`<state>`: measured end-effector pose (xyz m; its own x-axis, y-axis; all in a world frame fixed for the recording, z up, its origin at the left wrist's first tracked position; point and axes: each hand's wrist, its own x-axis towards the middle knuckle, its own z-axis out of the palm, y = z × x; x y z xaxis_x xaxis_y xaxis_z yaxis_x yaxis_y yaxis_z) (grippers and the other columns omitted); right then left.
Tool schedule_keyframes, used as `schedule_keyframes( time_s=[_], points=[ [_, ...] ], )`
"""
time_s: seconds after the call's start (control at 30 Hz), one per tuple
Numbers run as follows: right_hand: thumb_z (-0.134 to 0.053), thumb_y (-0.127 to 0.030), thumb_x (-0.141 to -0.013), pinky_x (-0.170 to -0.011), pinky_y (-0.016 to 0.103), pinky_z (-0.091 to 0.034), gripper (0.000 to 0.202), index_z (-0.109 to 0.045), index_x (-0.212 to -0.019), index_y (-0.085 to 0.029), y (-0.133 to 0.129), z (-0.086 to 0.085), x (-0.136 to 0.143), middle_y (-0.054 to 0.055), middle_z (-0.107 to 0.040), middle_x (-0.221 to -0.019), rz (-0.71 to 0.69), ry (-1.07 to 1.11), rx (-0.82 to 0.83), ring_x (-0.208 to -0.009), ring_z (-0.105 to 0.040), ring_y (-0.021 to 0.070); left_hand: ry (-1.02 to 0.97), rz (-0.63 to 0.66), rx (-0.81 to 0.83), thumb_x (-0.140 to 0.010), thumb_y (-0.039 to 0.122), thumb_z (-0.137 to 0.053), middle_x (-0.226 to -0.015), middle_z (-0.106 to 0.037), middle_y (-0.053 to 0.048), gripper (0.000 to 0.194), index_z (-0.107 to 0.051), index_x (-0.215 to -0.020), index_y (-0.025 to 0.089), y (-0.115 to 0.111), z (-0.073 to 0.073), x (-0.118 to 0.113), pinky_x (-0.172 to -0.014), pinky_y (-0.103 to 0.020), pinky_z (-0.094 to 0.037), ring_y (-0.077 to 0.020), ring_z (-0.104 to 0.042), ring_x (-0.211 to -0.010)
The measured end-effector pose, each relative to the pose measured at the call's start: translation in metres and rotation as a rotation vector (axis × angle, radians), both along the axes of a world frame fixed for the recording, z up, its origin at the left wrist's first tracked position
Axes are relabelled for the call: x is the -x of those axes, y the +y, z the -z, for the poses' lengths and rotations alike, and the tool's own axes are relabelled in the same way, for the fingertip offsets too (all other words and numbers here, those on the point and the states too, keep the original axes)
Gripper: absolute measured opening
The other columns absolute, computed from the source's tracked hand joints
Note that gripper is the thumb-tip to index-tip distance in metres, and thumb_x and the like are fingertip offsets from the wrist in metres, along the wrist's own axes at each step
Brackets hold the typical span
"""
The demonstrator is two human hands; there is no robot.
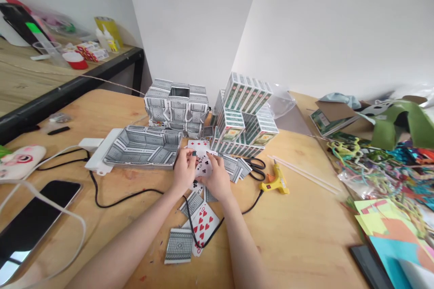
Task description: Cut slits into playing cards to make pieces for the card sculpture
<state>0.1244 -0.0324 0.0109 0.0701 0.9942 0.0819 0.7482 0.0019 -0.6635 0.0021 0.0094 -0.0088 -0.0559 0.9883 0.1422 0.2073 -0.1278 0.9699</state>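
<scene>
Table (pixel 298 235): wood, carries the whole spread. Card-covered tray (pixel 145 133) is the landmark. Card-clad block (pixel 158 108) behind it; stacked card boxes (pixel 230 126) beyond its right end.

Forearms come up from the near edge, converging just right of the tray. Left hand (pixel 185 169) close beside the tray's right end, palm inward, wrist low. Right hand (pixel 219 180) farther right of it, back of the hand up, angled in to face the left.

Glue gun (pixel 278 183) well right of the tray, on its side; cord (pixel 132 196) loops in front of the tray and over loose cards (pixel 205 223). Better kept off the cards being handled, I judge; a snag could drag them.

Clubs card (pixel 203 167) just right of the tray, between the hands. Fingers of both hands bent in, gripping it from opposite sides. Handling, my reading: light, even pressure at the edges, both sides level, any crease pressed slowly along a straight line; uneven pinching could bow or skew the card.
</scene>
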Motion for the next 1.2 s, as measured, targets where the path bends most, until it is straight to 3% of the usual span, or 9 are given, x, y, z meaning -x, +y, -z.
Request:
schedule_keyframes(
  time_s=[0.13, 0.23, 0.37, 0.5, 0.63, 0.77, 0.87, 1.0, 1.2],
  points=[
    [-0.068, -0.027, -0.062, -0.074, 0.034, -0.045, 0.057, -0.049, -0.115, -0.026, 0.002, 0.005, -0.004, 0.006, -0.048, -0.104, 0.077, 0.122, -0.071, -0.09, -0.054, 0.0221, 0.06, 0.003, -0.028, -0.082, 0.029, -0.044, -0.089, -0.058, -0.006, 0.019, -0.049, -0.097, 0.018, 0.001, 0.004, 0.0, -0.069, -0.032, -0.048, -0.0171, -0.06, -0.076],
    [-0.064, -0.024, -0.066, -0.066, 0.03, -0.044, 0.03, -0.059, -0.096, -0.022, 0.005, 0.01, -0.009, 0.003, -0.051, -0.087, 0.096, 0.268, -0.126, -0.07, -0.051, 0.0165, 0.092, -0.002, -0.046, -0.082, 0.03, -0.044, -0.09, -0.059, -0.006, 0.019, -0.051, -0.095, 0.018, 0.002, 0.002, 0.0, -0.069, -0.031, -0.047, -0.0175, -0.059, -0.077],
    [-0.059, -0.027, -0.072, -0.054, 0.025, -0.037, 0.009, -0.059, -0.074, -0.018, 0.009, 0.015, -0.014, -0.002, -0.046, -0.067, 0.169, 0.419, -0.179, -0.054, -0.041, 0.0117, 0.16, 0.046, -0.036, -0.082, 0.03, -0.044, -0.083, -0.062, -0.005, 0.019, -0.053, -0.093, 0.018, 0.001, -0.004, 0.0, -0.068, -0.03, -0.046, -0.0179, -0.059, -0.075],
    [-0.054, -0.034, -0.076, -0.055, 0.024, -0.036, 0.018, -0.057, -0.07, -0.018, 0.01, 0.014, -0.015, -0.002, -0.048, -0.062, 0.25, 0.535, -0.203, -0.057, -0.042, 0.0126, 0.242, 0.131, -0.033, -0.081, 0.03, -0.045, -0.081, -0.064, -0.003, 0.019, -0.055, -0.093, 0.019, -0.002, -0.009, 0.0, -0.065, -0.028, -0.045, -0.017, -0.06, -0.071],
    [-0.046, -0.043, -0.08, -0.05, 0.025, -0.037, 0.025, -0.053, -0.076, -0.019, 0.01, 0.013, -0.013, -0.001, -0.05, -0.059, 0.341, 0.679, -0.182, -0.054, -0.045, 0.0138, 0.158, 0.174, -0.046, -0.077, 0.027, -0.051, -0.09, -0.065, -0.004, 0.027, -0.05, -0.103, 0.019, -0.002, -0.012, 0.0, -0.065, -0.026, -0.047, -0.017, -0.061, -0.078],
    [-0.044, -0.048, -0.08, -0.042, 0.025, -0.036, 0.027, -0.046, -0.085, -0.022, 0.011, 0.012, -0.011, -0.005, -0.047, -0.052, 0.403, 0.828, -0.167, -0.042, -0.042, 0.0124, 0.172, 0.231, -0.069, -0.077, 0.02, -0.048, -0.092, -0.065, -0.004, 0.018, -0.056, -0.093, 0.019, 0.0, -0.014, 0.002, -0.074, -0.029, -0.046, -0.0172, -0.061, -0.084],
    [-0.05, -0.047, -0.077, -0.036, 0.022, -0.033, 0.026, -0.042, -0.085, -0.023, 0.012, 0.01, -0.01, -0.01, -0.041, -0.046, 0.37, 0.904, -0.133, -0.033, -0.037, 0.0097, 0.153, 0.172, -0.094, -0.08, 0.019, -0.044, -0.095, -0.064, -0.005, 0.018, -0.056, -0.093, 0.018, 0.001, -0.016, 0.002, -0.077, -0.028, -0.045, -0.0163, -0.059, -0.087],
    [-0.057, -0.048, -0.072, -0.035, 0.021, -0.033, 0.031, -0.045, -0.081, -0.02, 0.011, 0.01, -0.01, -0.008, -0.048, -0.049, 0.279, 0.886, -0.067, -0.033, -0.041, 0.0088, 0.127, 0.08, -0.073, -0.084, 0.024, -0.04, -0.096, -0.063, -0.006, 0.022, -0.053, -0.1, 0.017, 0.0, -0.017, 0.0, -0.065, -0.025, -0.046, -0.0141, -0.059, -0.076],
    [-0.043, -0.054, -0.079, -0.04, 0.022, -0.037, 0.036, -0.048, -0.069, -0.019, 0.007, 0.013, -0.01, -0.006, -0.049, -0.04, 0.238, 0.771, 0.024, -0.036, -0.047, 0.011, 0.106, 0.028, -0.133, -0.082, 0.028, -0.046, -0.096, -0.061, -0.007, 0.024, -0.05, -0.104, 0.017, -0.001, -0.012, -0.004, -0.071, -0.028, -0.047, -0.0159, -0.059, -0.083]
  ],
)
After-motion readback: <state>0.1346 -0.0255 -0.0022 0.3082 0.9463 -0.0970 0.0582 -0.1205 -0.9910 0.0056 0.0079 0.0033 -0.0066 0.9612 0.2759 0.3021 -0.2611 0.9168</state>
